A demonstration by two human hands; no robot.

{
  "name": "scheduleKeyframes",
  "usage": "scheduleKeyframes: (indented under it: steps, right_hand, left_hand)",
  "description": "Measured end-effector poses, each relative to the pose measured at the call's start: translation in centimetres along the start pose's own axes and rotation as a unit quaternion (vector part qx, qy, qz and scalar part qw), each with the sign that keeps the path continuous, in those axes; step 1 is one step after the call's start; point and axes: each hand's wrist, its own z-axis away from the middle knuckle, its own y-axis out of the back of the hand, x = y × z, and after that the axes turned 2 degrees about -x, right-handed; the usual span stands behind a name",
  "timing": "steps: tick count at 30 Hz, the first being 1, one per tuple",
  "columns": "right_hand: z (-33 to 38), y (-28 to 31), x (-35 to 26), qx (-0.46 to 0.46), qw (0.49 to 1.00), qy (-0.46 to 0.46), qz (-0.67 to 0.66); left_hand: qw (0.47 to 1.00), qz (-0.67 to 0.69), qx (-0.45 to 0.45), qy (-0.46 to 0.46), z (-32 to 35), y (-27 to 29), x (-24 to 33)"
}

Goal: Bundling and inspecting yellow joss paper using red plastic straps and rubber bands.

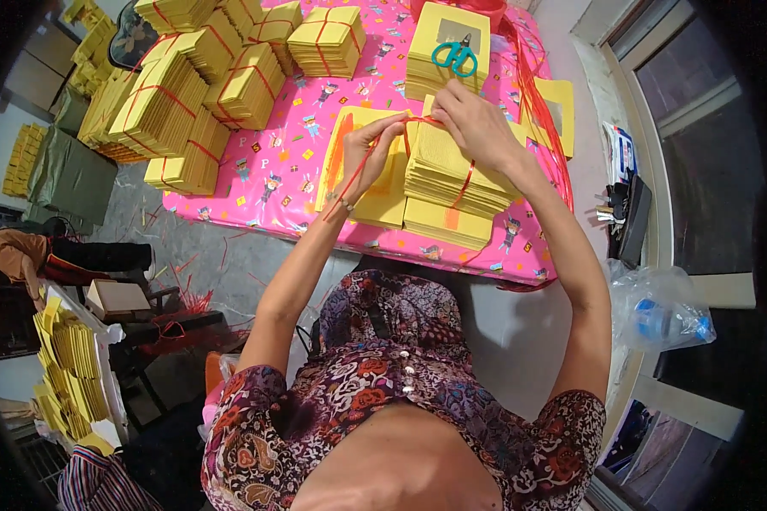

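Near the upper middle of the frame, the left hand (373, 152) pinched a thin red plastic string (464, 183) between thumb and fingertips, pulling a length of it taut down toward the wrist. The right hand (473, 123) lay just right of it, fingers closed on the same string where it crossed the top of a thick stack of yellow paper sheets (445, 175). The string ran over the top of that stack and down its near side. The stack stood on a low table covered with a pink cartoon-printed cloth (290, 145), close to the table's near edge, and partly overlapped a flatter yellow pile to its left.

Above the hands, a taller yellow stack carried a pair of teal-handled scissors (457, 56). Loose red strings (541, 94) trailed down the right side of the cloth. In the upper left of the frame, many yellow bundles already crossed with red string (204, 85) crowded the table's far corner. At the lower left, more yellow sheets (68, 366) stood in a white rack, and another person (13, 255) crouched at the left edge. A clear plastic bag (660, 307) sat at the right.
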Motion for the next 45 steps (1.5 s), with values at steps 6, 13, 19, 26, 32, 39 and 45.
scheduleKeyframes:
  steps: [6,13,19,26,32,39,45]
  right_hand:
    - [2.0,0.8,0.4,0.009,0.999,-0.046,0.001]
    - [2.9,0.4,0.9,0.032,0.998,-0.049,0.023]
    - [3.0,0.1,1.0,0.05,0.998,-0.034,0.024]
    - [3.7,0.3,0.9,0.068,0.997,-0.027,0.022]
    - [3.1,-0.2,0.5,0.097,0.994,0.001,0.058]
    - [3.6,-0.1,0.5,0.089,0.995,-0.022,0.031]
    - [3.5,0.3,0.3,0.059,0.997,-0.052,0.005]
  left_hand:
    - [0.992,0.093,0.003,0.091,0.9,0.0,-1.5]
    - [0.972,0.154,0.012,0.175,1.7,-0.9,-2.9]
    - [0.874,0.39,0.107,0.272,1.3,-2.0,-3.0]
    - [0.842,0.508,0.094,0.154,0.3,-4.6,-0.8]
    - [0.815,0.551,0.072,0.166,0.9,-3.6,-3.1]
    - [0.806,0.554,0.098,0.184,1.0,-4.0,-2.6]
    - [0.778,0.599,0.088,0.165,1.2,-3.9,-2.3]
